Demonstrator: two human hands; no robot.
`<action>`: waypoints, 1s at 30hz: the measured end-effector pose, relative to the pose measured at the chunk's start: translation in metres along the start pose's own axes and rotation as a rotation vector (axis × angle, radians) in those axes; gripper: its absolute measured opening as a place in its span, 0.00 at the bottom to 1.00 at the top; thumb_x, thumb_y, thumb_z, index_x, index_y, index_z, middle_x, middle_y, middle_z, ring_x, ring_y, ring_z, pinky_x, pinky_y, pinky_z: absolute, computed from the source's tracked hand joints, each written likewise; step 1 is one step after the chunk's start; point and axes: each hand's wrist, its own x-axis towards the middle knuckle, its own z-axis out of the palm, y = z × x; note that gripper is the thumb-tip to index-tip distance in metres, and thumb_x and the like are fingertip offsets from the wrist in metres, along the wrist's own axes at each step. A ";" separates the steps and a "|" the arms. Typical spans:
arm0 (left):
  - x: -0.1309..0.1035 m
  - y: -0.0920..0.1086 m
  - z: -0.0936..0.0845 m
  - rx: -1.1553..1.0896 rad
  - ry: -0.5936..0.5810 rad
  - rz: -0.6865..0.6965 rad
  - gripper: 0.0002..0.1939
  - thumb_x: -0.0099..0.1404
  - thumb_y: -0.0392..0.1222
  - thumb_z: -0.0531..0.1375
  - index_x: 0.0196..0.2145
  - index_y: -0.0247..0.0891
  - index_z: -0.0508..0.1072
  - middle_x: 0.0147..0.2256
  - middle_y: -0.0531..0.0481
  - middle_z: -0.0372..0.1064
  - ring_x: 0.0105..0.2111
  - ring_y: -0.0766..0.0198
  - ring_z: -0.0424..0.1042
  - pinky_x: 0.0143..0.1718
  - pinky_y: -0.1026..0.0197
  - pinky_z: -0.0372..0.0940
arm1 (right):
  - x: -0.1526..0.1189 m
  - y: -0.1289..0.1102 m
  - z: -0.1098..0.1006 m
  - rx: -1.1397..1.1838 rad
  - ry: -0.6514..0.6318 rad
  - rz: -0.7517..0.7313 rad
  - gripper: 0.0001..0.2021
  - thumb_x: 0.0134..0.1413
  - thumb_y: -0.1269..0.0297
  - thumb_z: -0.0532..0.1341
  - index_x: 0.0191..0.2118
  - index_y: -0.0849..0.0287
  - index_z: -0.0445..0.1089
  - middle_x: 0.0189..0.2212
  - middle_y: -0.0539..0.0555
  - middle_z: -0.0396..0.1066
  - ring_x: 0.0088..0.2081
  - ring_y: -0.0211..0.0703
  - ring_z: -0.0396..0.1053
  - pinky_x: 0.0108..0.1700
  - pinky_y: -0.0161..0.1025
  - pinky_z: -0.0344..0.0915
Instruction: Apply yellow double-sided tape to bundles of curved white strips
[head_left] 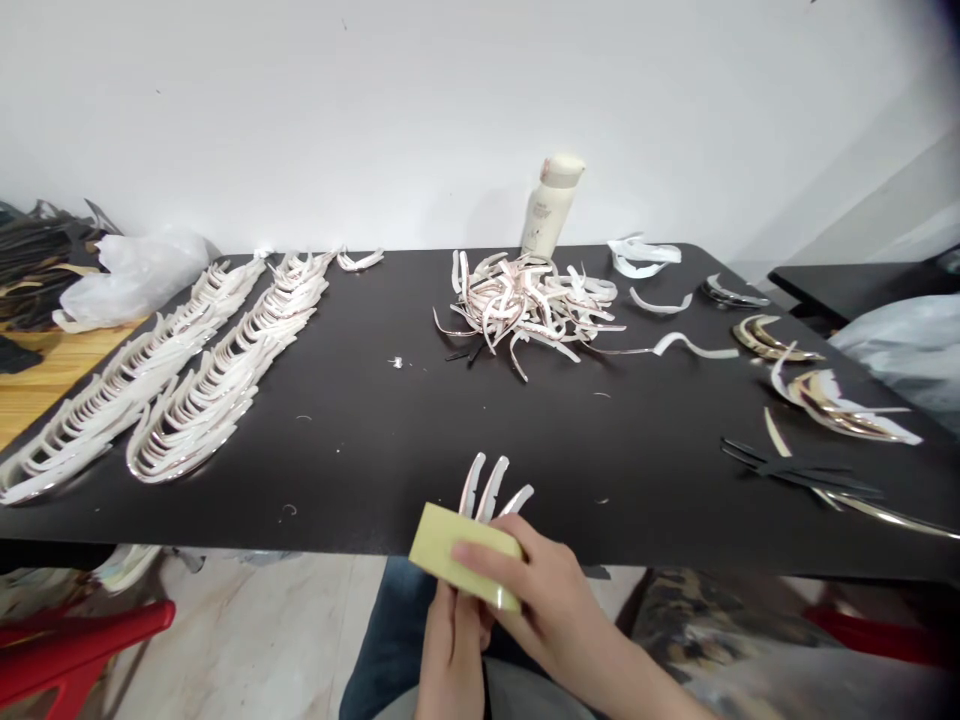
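Observation:
My right hand is closed around a yellow block at the near edge of the black table. Under the block is my left hand, its fingers mostly hidden. Several curved white strips with shiny edges stick up beyond the block, close to both hands; what holds their lower ends is covered. Farther back lies a tangled pile of white and rose-coloured strips.
Two long rows of nested curved strips lie on the left. A cream bottle stands behind the pile. Gold strips and black strips lie at the right. A red stool is at lower left.

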 end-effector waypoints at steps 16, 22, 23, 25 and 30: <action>-0.002 0.006 0.011 -0.039 -0.026 0.032 0.30 0.48 0.68 0.62 0.30 0.36 0.71 0.18 0.58 0.58 0.20 0.70 0.54 0.22 0.65 0.53 | -0.002 0.010 -0.010 0.154 0.108 0.023 0.22 0.58 0.75 0.55 0.55 0.47 0.61 0.39 0.53 0.64 0.33 0.38 0.66 0.31 0.33 0.65; 0.000 0.005 0.011 -0.015 -0.094 0.086 0.28 0.54 0.68 0.58 0.27 0.36 0.68 0.17 0.59 0.53 0.19 0.71 0.49 0.20 0.66 0.46 | -0.002 0.012 -0.009 0.161 0.156 0.115 0.24 0.55 0.78 0.56 0.55 0.46 0.62 0.35 0.51 0.63 0.28 0.36 0.65 0.28 0.31 0.64; 0.000 0.005 0.011 -0.008 -0.088 0.091 0.28 0.54 0.68 0.58 0.27 0.36 0.68 0.18 0.59 0.53 0.19 0.71 0.49 0.21 0.66 0.46 | -0.002 0.013 -0.007 0.138 0.107 0.125 0.23 0.56 0.77 0.56 0.54 0.47 0.63 0.35 0.51 0.63 0.28 0.36 0.65 0.28 0.31 0.64; 0.001 0.003 0.011 -0.002 -0.079 0.100 0.28 0.54 0.68 0.58 0.27 0.36 0.67 0.18 0.59 0.53 0.19 0.71 0.49 0.21 0.66 0.46 | -0.002 0.012 -0.006 0.118 0.075 0.141 0.21 0.57 0.75 0.56 0.53 0.48 0.64 0.34 0.51 0.64 0.28 0.36 0.66 0.27 0.31 0.65; 0.000 0.003 0.011 -0.020 -0.078 0.066 0.31 0.53 0.70 0.57 0.29 0.34 0.69 0.17 0.61 0.51 0.19 0.72 0.48 0.21 0.67 0.46 | -0.004 0.011 -0.011 0.176 0.367 0.189 0.22 0.55 0.75 0.59 0.53 0.47 0.63 0.37 0.51 0.64 0.29 0.36 0.66 0.28 0.31 0.64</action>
